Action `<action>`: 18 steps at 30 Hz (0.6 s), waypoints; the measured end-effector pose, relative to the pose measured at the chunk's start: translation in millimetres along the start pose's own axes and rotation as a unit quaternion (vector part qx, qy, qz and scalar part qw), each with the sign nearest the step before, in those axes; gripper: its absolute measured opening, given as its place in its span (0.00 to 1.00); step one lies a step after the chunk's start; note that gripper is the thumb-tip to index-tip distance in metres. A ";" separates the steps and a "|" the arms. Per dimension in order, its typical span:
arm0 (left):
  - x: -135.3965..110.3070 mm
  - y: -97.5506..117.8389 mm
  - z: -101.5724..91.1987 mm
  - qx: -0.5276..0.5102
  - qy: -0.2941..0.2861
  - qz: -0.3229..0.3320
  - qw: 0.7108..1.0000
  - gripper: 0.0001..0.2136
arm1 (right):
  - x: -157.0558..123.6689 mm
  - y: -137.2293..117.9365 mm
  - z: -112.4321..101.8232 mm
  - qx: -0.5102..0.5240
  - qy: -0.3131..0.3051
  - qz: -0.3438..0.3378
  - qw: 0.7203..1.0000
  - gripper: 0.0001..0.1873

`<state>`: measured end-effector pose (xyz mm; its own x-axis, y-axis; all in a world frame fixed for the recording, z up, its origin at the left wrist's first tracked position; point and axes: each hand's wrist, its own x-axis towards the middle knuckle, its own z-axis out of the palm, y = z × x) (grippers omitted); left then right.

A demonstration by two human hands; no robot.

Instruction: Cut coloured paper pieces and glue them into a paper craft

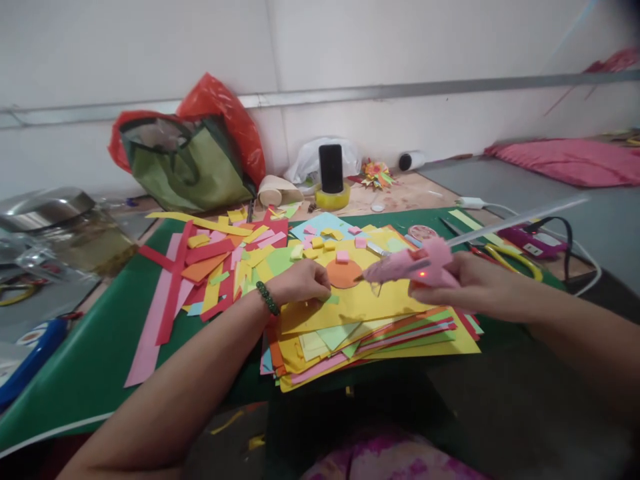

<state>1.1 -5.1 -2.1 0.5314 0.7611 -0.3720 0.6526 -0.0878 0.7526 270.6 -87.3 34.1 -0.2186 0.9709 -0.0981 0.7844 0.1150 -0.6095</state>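
My right hand (463, 280) grips a pink hot glue gun (407, 267) with a small lit red light and a long clear glue stick out of its back. Its nozzle points left, at the right edge of an orange paper circle (344, 274). Just left of that circle, my left hand (306, 281) is closed, its fingertips down on the yellow paper (380, 300). Whether it pinches anything is hidden. A small green paper piece (332, 300) lies by its fingers. Small folded pink and yellow paper pieces (343, 256) sit behind the circle, on the stack of coloured sheets.
Coloured paper strips (175, 287) lie heaped on the green mat (110, 333) at left. Yellow-handled scissors (515, 261) and a purple power block (535, 239) are at right. A phone (331, 168) stands in a tape roll (333, 197) behind, near a green bag (185, 163).
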 end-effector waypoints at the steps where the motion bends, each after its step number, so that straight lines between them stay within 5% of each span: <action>1: 0.3 0.2 0.1 0.004 0.004 0.000 1.000 0.03 | -0.2 -5.9 4.0 -0.011 -0.052 0.010 0.999 0.30; 4: -0.4 2.8 0.8 0.010 0.018 -0.005 1.000 0.04 | 6.3 -20.2 12.0 -0.041 -0.107 0.033 0.993 0.31; 18: -3.1 5.7 4.1 0.037 0.036 -0.007 0.999 0.04 | 25.0 -31.0 25.6 -0.109 -0.144 -0.012 0.984 0.28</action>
<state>5.4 -10.5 1.1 0.4836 0.8070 -0.3391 0.6988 -0.1226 0.7048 226.0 -72.0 30.3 -0.3686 0.8716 -0.3233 0.8762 0.2096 -0.4340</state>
